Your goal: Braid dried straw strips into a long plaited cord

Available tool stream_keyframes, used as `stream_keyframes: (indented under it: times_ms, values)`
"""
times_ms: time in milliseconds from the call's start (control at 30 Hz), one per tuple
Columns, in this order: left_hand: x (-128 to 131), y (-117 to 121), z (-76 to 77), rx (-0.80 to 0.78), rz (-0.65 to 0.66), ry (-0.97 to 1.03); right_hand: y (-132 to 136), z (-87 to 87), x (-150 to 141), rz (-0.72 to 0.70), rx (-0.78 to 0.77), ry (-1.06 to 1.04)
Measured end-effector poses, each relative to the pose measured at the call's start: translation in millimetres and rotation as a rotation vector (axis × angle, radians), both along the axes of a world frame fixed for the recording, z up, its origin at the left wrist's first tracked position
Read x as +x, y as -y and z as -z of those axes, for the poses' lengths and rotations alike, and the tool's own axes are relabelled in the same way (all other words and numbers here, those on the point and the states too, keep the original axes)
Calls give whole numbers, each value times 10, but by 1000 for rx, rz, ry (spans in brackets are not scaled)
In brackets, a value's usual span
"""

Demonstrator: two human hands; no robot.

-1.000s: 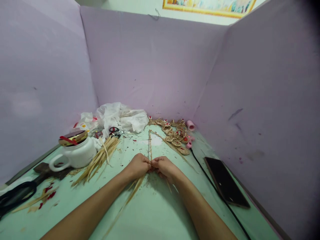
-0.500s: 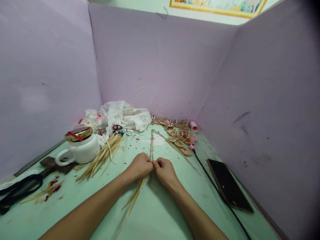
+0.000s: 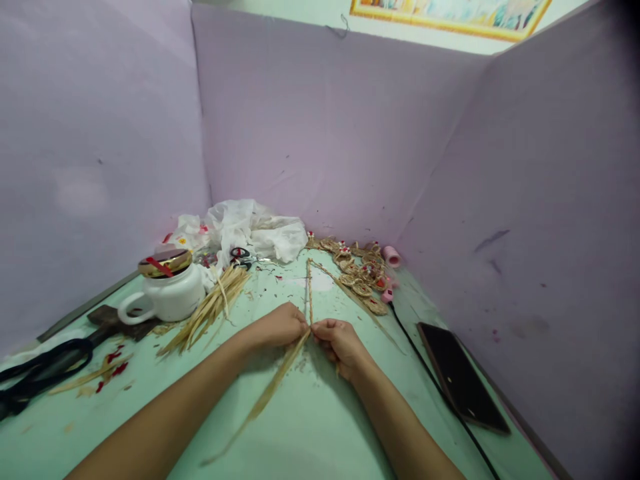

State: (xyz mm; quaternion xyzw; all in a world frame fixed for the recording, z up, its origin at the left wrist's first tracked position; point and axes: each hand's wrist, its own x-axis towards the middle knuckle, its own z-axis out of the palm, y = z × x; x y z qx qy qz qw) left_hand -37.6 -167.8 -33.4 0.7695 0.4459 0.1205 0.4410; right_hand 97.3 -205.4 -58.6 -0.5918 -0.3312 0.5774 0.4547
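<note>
Three lilac walls [image 3: 320,120], green tabletop [image 3: 280,413]

the cord [image 3: 311,297] was tan, with a twisted pattern, and the strip [image 3: 280,380] was paler straw yellow. the straw [image 3: 210,310] was yellow-tan too. the coils [image 3: 363,288] were tan with ringed patterns, dotted red and white around them. the table [image 3: 250,433] was mint green, flecked brown and red; the walls [image 3: 320,120] were lilac with dark smudges. the mug [image 3: 177,293] was plain white, its lid [image 3: 175,263] gold and dark maroon, the tab [image 3: 159,267] red. the bag [image 3: 280,237] was white, the spool [image 3: 391,257] pink, the cable [image 3: 415,347] and phone [image 3: 463,380] black.
</note>
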Motion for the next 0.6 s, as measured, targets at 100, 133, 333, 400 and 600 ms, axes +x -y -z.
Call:
stream_keyframes:
  times_ms: [100, 133, 333, 400, 600]
  values:
    - [-9, -57, -2, -89, -112, 31, 0, -2, 37, -39, 15, 76]
    - [0, -67, -3, -101, -158, 40, 0, -3, 44, -49, 16, 94]
    - [72, -24, -38, -203, -308, 71, -6, -6, 39, -78, 36, 164]
    - [103, 42, -31, -127, -289, 47, -10, -1, 39, -73, 33, 146]
    - [271, 404, -5, 336, -237, -253, -10, 9, 58, -28, 17, 2]
